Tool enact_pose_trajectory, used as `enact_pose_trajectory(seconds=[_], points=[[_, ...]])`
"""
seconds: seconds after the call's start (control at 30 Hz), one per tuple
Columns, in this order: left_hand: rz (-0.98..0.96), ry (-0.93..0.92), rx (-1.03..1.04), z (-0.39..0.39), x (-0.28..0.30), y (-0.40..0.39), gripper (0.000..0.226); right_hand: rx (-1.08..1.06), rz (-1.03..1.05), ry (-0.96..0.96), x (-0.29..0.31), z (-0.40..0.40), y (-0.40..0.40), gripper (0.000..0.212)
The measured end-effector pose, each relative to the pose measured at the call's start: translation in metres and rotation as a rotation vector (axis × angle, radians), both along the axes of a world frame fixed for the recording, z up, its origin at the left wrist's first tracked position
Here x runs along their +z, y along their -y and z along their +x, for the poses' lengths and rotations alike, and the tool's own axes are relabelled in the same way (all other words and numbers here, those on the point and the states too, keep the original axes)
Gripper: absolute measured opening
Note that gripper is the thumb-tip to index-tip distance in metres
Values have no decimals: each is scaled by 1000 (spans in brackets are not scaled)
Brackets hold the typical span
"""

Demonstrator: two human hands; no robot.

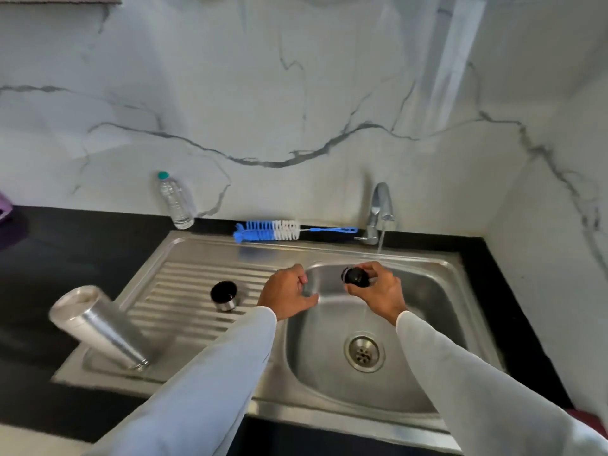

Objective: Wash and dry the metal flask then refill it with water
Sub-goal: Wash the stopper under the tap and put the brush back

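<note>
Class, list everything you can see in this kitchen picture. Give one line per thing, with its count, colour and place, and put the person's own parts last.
Metal flask: one, silver, upside down and tilted on the drainboard's left end.
Cup lid: one, black and silver, on the drainboard.
Stopper: one, black, held over the basin.
Bottle brush: one, blue and white, lying behind the sink.
Plastic bottle: one, clear with a green cap, against the wall.
Tap: one, chrome, running.
Sink: one, steel, set in a black counter.
Left hand: one, fingers curled, over the basin's edge.
Right hand: one, holding the stopper.
</note>
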State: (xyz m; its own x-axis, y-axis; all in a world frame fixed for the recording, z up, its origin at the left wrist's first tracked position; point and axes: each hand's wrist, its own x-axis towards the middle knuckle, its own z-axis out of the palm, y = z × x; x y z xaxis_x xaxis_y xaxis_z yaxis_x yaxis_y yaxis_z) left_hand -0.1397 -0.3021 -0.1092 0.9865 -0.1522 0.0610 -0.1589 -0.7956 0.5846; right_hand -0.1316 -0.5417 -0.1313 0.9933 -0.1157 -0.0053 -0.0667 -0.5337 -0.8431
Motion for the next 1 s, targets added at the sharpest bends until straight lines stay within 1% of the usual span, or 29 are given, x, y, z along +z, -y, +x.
enact_pose_trajectory(seconds=[0.1,0.23,0.3,0.37,0.47,0.57,0.67,0.77,0.9,0.93,1.0], points=[[-57,2,21,18,1,28,40,-61,3,14,0,13,33,54],[-63,-24,22,31,-1,59,32,-130,1,1,2,37,54,59],[-62,-41,23,37,-2,70,20,-138,-18,-1,5,48,56,59],[-66,-54,14,45,-4,78,7,-85,-93,2,4,59,57,59],[-103,-130,23,53,-4,86,19,28,-207,0,2,63,56,60],[-121,-179,17,61,-7,92,24,55,-187,16,4,64,60,62],[-122,-194,-3,69,-11,94,22,75,-174,25,4,66,60,62],[-134,-195,-10,78,-13,97,18,-10,42,8,4,65,61,57],[-170,-229,-6,90,-18,99,11,-81,301,-118,4,63,62,43],[-192,-250,-1,92,-19,101,17,-95,429,-155,1,63,63,39],[-268,-319,-11,96,-20,107,35,-73,764,-211,-7,62,63,39]])
